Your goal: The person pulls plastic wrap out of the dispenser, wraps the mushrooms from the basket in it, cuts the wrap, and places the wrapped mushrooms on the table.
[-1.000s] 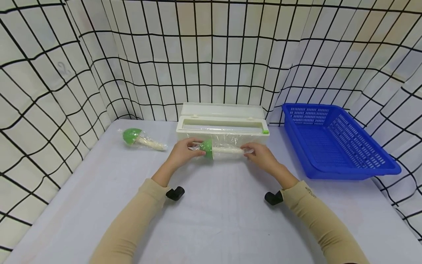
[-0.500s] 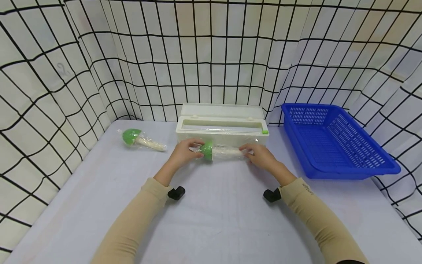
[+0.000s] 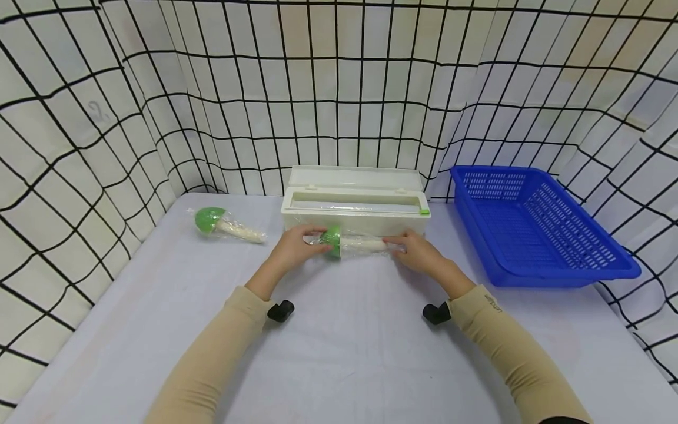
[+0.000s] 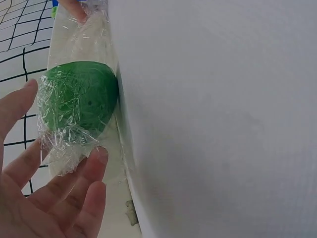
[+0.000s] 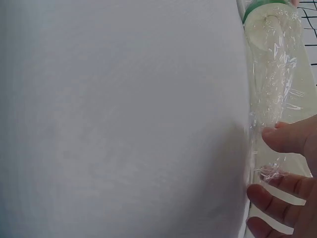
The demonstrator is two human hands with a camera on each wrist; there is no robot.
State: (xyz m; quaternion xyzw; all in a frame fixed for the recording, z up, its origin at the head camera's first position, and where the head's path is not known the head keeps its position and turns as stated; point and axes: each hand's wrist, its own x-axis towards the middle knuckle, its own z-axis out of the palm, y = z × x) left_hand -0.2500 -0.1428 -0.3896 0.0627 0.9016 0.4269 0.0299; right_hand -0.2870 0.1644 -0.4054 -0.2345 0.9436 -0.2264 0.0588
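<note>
A toy mushroom (image 3: pixel 332 242) with a green cap and a pale stem lies across the front of the white cling film dispenser (image 3: pixel 356 221), wrapped in clear film. My left hand (image 3: pixel 294 248) curves round its cap end; in the left wrist view, fingertips (image 4: pixel 100 154) touch the crinkled film below the green cap (image 4: pixel 81 96). At the stem end, my right hand (image 3: pixel 415 252) holds the film between thumb and fingers. The right wrist view shows the thumb (image 5: pixel 285 139) against the film beside the stem (image 5: pixel 275 74).
Another wrapped toy mushroom (image 3: pixel 210 220) lies on the white table (image 3: pixel 349 353) to the left. A blue plastic basket (image 3: pixel 561 277) stands at the right. The dispenser's lid (image 3: pixel 356 176) is raised, and a black wire grid runs behind and along both sides.
My right fingers have shifted slightly left along the film at the stem end. The film stretched up against the dispenser's front now lies closer round the mushroom. My left hand stays at the cap.
</note>
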